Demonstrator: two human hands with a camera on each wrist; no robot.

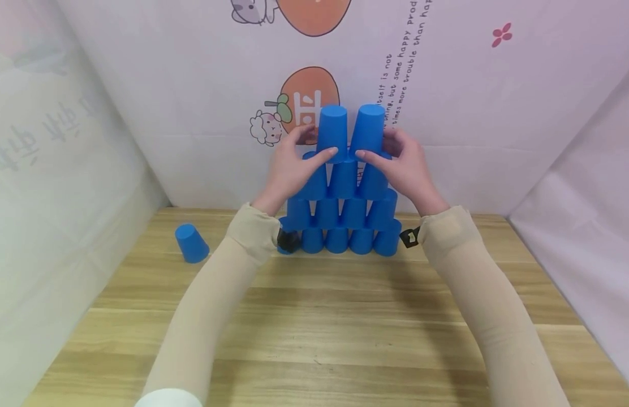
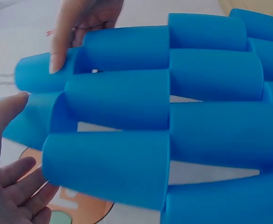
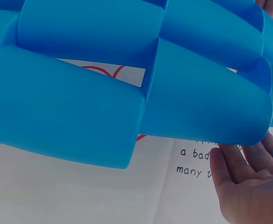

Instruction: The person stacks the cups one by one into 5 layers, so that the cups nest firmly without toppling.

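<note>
Blue cups (image 1: 340, 212) stand upside down in a stacked pyramid, rows narrowing upward. Two cups form the highest row. My left hand (image 1: 291, 167) holds the left top cup (image 1: 332, 127), thumb on its front and fingers around its outer side. On the other side, my right hand (image 1: 408, 167) grips the right top cup (image 1: 369, 127) the same way. The left wrist view shows these two cups (image 2: 31, 116) side by side above the row of three. In the right wrist view, fingers of the right hand (image 3: 253, 175) are partly hidden behind a cup (image 3: 211, 93).
One more blue cup (image 1: 192, 243) stands upside down on the wooden table (image 1: 314, 328), left of the pyramid. Behind the stack hangs a printed white cloth (image 1: 202, 113), and pale cloth walls (image 1: 599, 215) flank the table. Dark wrist devices (image 1: 410, 237) sit close to the lower rows.
</note>
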